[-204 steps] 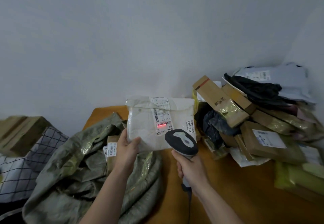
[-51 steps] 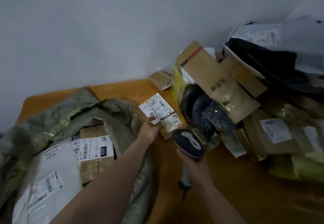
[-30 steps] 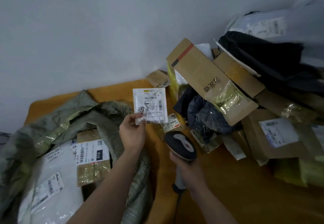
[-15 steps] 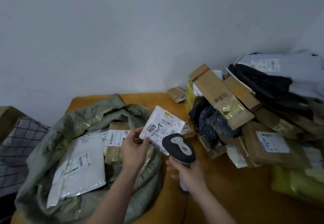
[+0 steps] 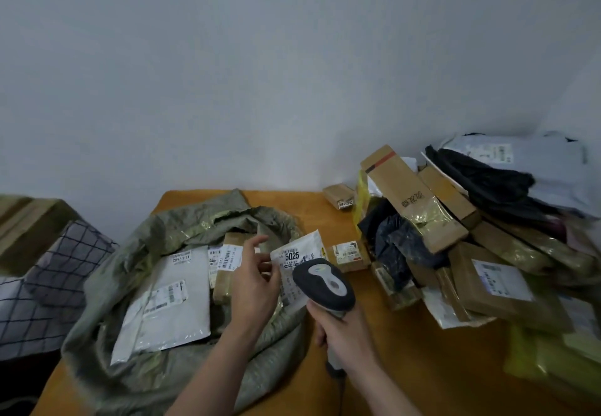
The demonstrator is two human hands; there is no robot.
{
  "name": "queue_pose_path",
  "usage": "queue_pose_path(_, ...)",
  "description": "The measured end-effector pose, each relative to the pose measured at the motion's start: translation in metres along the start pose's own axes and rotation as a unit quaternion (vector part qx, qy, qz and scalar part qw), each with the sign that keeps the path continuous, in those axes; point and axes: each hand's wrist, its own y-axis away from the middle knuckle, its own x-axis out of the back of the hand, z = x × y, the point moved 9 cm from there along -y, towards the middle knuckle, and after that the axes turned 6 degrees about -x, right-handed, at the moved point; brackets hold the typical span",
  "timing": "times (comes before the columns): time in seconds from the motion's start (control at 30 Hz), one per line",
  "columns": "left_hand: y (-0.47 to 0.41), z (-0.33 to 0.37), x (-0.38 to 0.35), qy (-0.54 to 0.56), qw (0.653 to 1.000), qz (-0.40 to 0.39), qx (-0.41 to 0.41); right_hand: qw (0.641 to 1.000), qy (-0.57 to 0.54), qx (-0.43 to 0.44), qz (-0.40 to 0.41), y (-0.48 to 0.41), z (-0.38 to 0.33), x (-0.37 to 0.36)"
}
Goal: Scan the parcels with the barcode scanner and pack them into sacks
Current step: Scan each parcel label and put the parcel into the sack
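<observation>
1. The small white parcel (image 5: 294, 261) in the middle carries a label with the bold number "5025" and a barcode strip above it; the finer print below is too small to read.
2. The left hand (image 5: 255, 280) pinches this parcel at its left edge between thumb and fingertips, the index finger lifted free. The parcel is held over the right rim of the sack, partly hidden behind the scanner head.
3. The right hand (image 5: 341, 334) is wrapped around the grip of the barcode scanner (image 5: 323, 282), whose dark head with a grey top panel points away toward the parcel.
4. The grey-green woven sack (image 5: 130, 380) lies open on the orange worktop (image 5: 422, 367). Inside it rests a large white mailer (image 5: 169, 298) with a small tag reading "47-4-2402" upside down and a barcode label lower down.
5. Beside the mailer in the sack sits a brown box (image 5: 227, 266) with a white label on which "010-010-1-30" can be read sideways.
6. A small taped box (image 5: 348, 253) with a white barcode label lies on the worktop just right of the held parcel.
7. Further back, a small brown box (image 5: 338, 196) shows a tag that looks like "81-2-2202".
8. At right stands a heap of parcels; its long brown carton (image 5: 413, 197) has printed characters, a red stripe and glossy tape.
9. A flat brown box (image 5: 494, 282) in the heap bears a white shipping label, unreadable.
</observation>
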Motion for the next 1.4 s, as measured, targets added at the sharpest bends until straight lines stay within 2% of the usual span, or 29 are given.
queue_pose_path(0.97, 0.008, -0.025, 0.033, 0.052, 0.998, 0.014, 0.021, 0.999, -0.05, -0.011, -0.01, 0.002, 0.009, -0.034)
queue_pose_path(1.13, 0.013, -0.07, 0.067, 0.062, 0.987, 0.091, 0.118, 0.999, -0.041, -0.019, -0.022, -0.003, 0.013, -0.053)
queue_pose_path(1.27, 0.027, -0.138, 0.106, 0.069, 0.95, 0.178, 0.248, 0.998, -0.011, -0.037, -0.039, -0.01, 0.015, -0.075)
queue_pose_path(1.4, 0.037, -0.188, 0.139, 0.07, 0.918, 0.237, 0.311, 0.997, 0.006, -0.052, -0.059, -0.021, 0.019, -0.101)
